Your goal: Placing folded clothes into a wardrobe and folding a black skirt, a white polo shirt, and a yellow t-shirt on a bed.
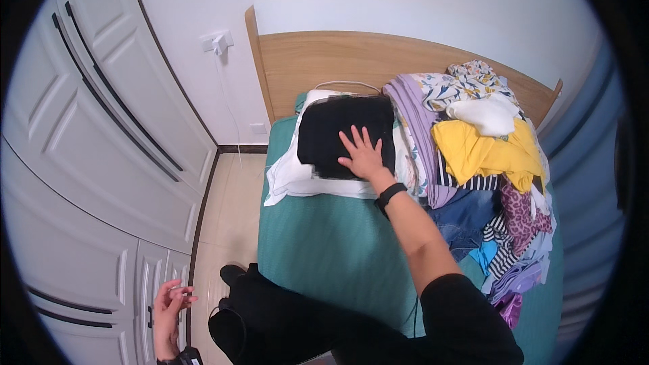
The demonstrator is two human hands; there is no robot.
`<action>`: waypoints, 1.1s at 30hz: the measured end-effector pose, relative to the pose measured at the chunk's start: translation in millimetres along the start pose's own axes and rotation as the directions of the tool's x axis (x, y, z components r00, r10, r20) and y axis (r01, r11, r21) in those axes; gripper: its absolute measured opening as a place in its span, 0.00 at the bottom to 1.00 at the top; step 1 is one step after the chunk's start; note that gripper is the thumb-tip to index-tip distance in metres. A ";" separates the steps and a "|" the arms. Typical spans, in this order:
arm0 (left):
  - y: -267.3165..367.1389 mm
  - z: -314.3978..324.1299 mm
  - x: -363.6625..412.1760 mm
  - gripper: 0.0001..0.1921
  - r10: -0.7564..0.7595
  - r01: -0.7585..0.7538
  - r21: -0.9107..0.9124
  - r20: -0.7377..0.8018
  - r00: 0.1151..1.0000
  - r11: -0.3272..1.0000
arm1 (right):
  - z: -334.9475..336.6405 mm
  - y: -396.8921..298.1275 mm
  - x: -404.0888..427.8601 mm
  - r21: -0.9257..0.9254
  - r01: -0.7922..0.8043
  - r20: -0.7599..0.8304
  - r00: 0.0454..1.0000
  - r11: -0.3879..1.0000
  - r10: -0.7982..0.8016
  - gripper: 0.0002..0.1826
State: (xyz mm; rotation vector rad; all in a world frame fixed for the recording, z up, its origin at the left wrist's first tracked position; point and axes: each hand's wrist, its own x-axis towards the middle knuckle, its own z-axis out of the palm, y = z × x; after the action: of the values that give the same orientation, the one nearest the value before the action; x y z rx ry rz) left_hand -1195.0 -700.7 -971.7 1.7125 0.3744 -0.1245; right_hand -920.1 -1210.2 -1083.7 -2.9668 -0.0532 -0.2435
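My right hand (364, 158) lies flat, fingers spread, on a folded black cloth item (324, 132), which rests on a white pillow (304, 186) near the headboard; some of the cloth's edges look blurred. A dark band is on that wrist. My left hand (171, 306) is raised at the lower left, away from the bed, its fingers loosely curled and apart with nothing seen in it. Right of the pillow are a folded lilac cloth (418, 132), a yellow garment (487, 149), a white cloth (484, 114) and blue denim (464, 218).
The bed has a green sheet (329, 248) and a wooden headboard (345, 56). Grey wardrobe doors (76, 111) stand left, across a strip of tiled floor (228, 197). A white charger (219, 44) with a cable is in the wall socket. A blue curtain (583, 162) hangs at right.
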 end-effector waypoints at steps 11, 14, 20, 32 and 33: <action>-184.2 19.9 -49.0 0.51 -0.345 -0.339 0.909 0.406 0.846 0.241 | -38.4 -10.6 -297.1 -0.053 -0.256 0.826 0.532 0.965 0.186 0.56; -131.4 68.3 -52.6 0.57 -0.621 -0.024 0.967 0.181 0.763 0.253 | -32.2 -4.9 -416.0 -0.164 -0.484 0.821 0.417 0.860 0.391 0.64; -191.1 8.5 -17.5 0.54 -0.423 -0.395 0.805 0.575 0.700 0.442 | 5.2 -23.6 -452.9 -0.253 -0.499 0.650 0.546 0.829 0.528 0.67; -191.9 -71.1 -21.8 0.20 -0.134 -0.242 0.767 0.391 0.910 0.594 | -9.2 -15.5 -460.5 -0.173 -0.585 0.647 0.540 0.793 0.539 0.69; -195.1 -84.6 -7.0 0.23 -0.296 -0.099 0.828 0.306 0.905 0.552 | -6.6 -18.9 -460.5 -0.153 -0.570 0.631 0.572 0.807 0.524 0.70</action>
State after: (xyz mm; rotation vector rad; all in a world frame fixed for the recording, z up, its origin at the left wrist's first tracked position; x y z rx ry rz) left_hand -1274.0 -593.7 -1137.7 2.5391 0.0650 -0.8784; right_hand -1376.2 -1202.8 -1150.1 -2.6532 0.7570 0.8611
